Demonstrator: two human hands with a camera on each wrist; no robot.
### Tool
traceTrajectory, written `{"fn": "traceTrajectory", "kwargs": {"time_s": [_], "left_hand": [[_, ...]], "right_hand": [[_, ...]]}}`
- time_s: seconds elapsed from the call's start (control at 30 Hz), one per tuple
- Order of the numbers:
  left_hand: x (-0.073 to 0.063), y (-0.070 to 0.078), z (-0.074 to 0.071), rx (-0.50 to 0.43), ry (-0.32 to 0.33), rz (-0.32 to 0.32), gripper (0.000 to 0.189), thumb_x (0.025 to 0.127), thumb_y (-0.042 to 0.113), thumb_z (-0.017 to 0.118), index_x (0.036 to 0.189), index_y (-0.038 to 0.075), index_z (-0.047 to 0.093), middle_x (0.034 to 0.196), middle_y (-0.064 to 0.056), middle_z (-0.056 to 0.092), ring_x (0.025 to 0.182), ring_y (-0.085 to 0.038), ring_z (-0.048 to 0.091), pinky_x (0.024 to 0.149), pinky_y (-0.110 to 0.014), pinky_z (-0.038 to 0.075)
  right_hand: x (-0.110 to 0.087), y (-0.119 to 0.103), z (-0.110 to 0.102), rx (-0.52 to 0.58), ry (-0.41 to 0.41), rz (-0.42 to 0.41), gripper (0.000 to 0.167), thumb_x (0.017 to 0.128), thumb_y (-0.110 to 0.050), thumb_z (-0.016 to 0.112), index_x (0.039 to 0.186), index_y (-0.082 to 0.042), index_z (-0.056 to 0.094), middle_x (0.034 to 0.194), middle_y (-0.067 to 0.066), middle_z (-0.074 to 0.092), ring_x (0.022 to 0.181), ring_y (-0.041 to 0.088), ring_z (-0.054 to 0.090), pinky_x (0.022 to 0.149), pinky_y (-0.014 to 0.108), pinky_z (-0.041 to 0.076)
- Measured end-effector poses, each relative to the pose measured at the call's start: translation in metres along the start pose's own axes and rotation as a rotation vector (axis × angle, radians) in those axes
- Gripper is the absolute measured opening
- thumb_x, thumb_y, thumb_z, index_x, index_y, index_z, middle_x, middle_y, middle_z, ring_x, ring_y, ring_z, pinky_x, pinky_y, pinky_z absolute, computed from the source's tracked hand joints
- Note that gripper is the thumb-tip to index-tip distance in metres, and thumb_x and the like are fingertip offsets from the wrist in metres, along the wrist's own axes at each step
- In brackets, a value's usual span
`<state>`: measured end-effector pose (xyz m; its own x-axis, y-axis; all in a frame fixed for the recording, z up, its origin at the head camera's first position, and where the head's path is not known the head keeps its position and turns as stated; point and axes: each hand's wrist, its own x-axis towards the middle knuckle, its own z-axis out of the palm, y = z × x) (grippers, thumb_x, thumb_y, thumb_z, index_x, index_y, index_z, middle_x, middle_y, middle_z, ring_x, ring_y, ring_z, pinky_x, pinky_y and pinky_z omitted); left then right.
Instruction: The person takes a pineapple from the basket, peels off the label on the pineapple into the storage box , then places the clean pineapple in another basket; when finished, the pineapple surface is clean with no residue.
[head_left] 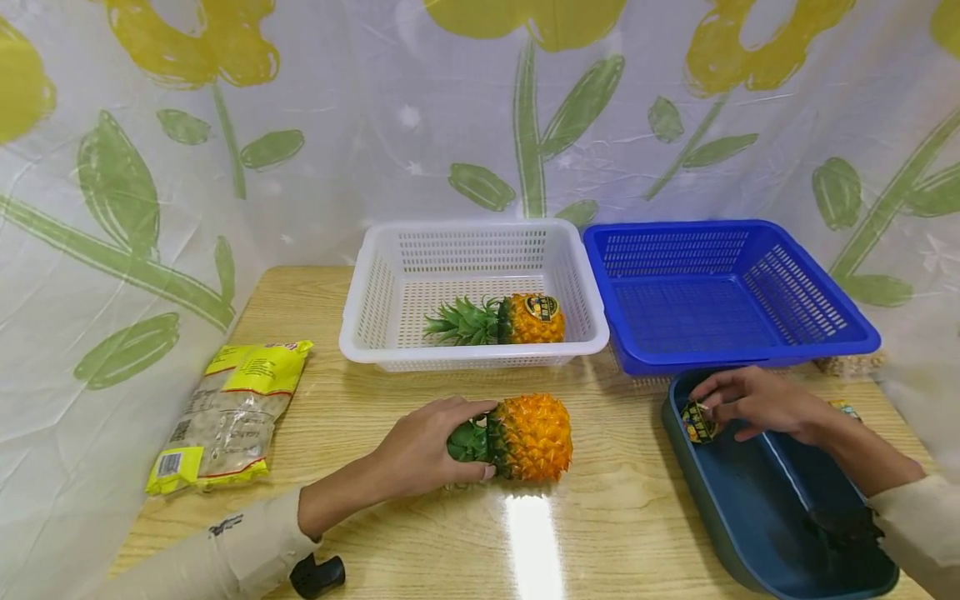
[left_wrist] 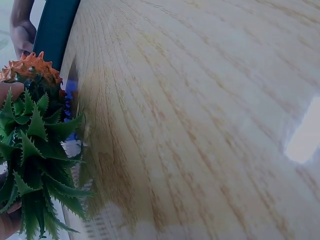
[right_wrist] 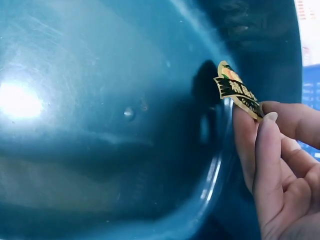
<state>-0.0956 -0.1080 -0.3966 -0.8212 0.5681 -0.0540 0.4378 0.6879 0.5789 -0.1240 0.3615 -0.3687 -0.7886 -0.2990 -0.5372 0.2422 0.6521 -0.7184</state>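
Note:
In the head view my left hand (head_left: 431,446) grips a toy pineapple (head_left: 534,437) around its green crown, the orange body pointing right over the wooden table. The left wrist view shows its spiky leaves (left_wrist: 37,155) close up, with the thumb near the orange end. My right hand (head_left: 765,404) is over the far end of a dark teal tub (head_left: 727,533). Between thumb and fingers it pinches a black and gold sticker (right_wrist: 237,92) with printed characters. A second pineapple (head_left: 536,321), bearing a similar round label, lies in the white basket (head_left: 472,353).
A blue basket (head_left: 750,346) stands beside the white one, behind the tub. On the left lies a yellow and clear plastic packet (head_left: 232,417). A black object (head_left: 318,575) sits by my left sleeve. Flower-patterned cloth (head_left: 337,150) hangs behind the table (head_left: 615,500).

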Motion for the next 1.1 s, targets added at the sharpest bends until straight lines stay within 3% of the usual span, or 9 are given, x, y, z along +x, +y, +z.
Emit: {"fn": "traceTrajectory", "kwargs": {"time_s": [0.6,0.8,1.1], "left_hand": [[0.001,0.000,0.000,-0.001,-0.011,-0.007,0.079,0.080,0.055,0.079,0.149,0.028,0.050,0.144,-0.010,0.056,0.130,-0.035,0.055,0.096,-0.059,0.050],[0.001,0.001,-0.002,0.000,-0.017,-0.003,0.079,0.081,0.055,0.078,0.149,0.028,0.049,0.144,-0.010,0.056,0.131,-0.036,0.054,0.096,-0.059,0.050],[0.000,0.001,-0.002,0.003,-0.020,0.002,0.079,0.081,0.054,0.079,0.150,0.028,0.049,0.144,-0.009,0.056,0.131,-0.035,0.054,0.096,-0.058,0.050]], "right_hand": [[0.009,0.003,0.007,-0.054,0.046,-0.020,0.042,0.095,-0.011,0.064,0.130,0.011,0.057,0.114,0.018,0.072,0.099,0.025,0.069,0.076,0.043,0.059],[0.007,0.005,0.005,-0.064,0.053,-0.042,0.044,0.096,-0.015,0.066,0.130,0.011,0.057,0.116,0.020,0.071,0.106,0.031,0.069,0.076,0.043,0.060],[-0.004,0.004,0.004,-0.104,0.103,-0.072,0.045,0.096,-0.023,0.068,0.129,0.007,0.059,0.120,0.022,0.069,0.103,0.026,0.070,0.075,0.040,0.060]]}}
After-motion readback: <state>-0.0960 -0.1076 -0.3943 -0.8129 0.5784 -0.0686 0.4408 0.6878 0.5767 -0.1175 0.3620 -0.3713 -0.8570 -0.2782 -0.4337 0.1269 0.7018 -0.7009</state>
